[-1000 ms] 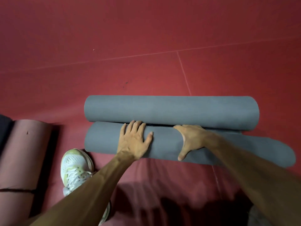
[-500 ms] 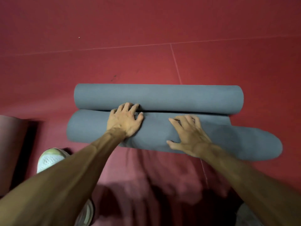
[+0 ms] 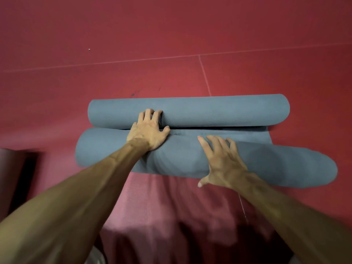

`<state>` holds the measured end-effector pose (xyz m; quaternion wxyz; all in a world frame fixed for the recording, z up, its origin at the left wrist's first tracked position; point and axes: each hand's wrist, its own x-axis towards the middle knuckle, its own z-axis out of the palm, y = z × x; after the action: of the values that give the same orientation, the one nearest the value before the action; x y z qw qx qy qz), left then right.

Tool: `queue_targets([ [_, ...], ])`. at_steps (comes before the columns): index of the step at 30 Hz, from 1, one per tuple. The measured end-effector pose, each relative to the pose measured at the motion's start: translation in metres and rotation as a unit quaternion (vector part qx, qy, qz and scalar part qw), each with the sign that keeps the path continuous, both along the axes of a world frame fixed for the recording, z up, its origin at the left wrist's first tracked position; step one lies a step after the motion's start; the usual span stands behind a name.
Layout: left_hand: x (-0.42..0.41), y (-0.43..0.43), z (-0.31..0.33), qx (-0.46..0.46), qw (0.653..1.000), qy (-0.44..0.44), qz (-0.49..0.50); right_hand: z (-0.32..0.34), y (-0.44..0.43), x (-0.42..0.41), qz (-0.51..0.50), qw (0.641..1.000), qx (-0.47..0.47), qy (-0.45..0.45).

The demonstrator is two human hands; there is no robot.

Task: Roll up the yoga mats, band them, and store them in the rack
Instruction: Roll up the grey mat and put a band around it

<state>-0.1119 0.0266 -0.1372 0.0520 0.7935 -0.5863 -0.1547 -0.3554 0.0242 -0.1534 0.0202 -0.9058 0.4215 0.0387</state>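
A grey-blue yoga mat lies across the red floor as two rolls side by side. The far roll (image 3: 219, 111) is even; the near roll (image 3: 182, 159) is thicker and juts out to the right in a loose cone (image 3: 297, 168). My left hand (image 3: 148, 130) presses on the near roll's top, its fingers reaching into the groove and touching the far roll. My right hand (image 3: 221, 159) lies spread on the near roll right of centre, thumb hanging over its near edge.
A pinkish rolled mat (image 3: 9, 178) shows at the left edge, partly out of view. Red floor (image 3: 171, 44) with thin seam lines stretches beyond the rolls. My forearms' shadow falls on the floor in front of me.
The near roll has been pushed farther from me against the far roll. My left hand's fingers moved onto the far roll and my right hand slid back. The white shoe left the view.
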Motion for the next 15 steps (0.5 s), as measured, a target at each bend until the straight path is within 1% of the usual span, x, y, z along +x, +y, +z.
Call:
queue_targets([
  [3, -0.002, 0.004, 0.002, 0.004, 1.000, -0.015, -0.002, 0.009, -0.006, 0.007, -0.001, 0.999, 0.036, 0.034],
  [6, -0.002, 0.013, 0.002, 0.003, 0.999, -0.036, -0.018, 0.020, -0.021, 0.013, 0.003, 0.995, 0.092, 0.049],
  [10, 0.003, 0.029, 0.005, 0.021, 0.998, -0.041, -0.042, 0.029, -0.028, 0.016, 0.012, 0.993, 0.101, 0.055],
  [15, -0.008, 0.062, 0.006, 0.058, 0.996, -0.059, -0.045, 0.034, -0.022, 0.012, 0.027, 0.987, 0.143, 0.067],
])
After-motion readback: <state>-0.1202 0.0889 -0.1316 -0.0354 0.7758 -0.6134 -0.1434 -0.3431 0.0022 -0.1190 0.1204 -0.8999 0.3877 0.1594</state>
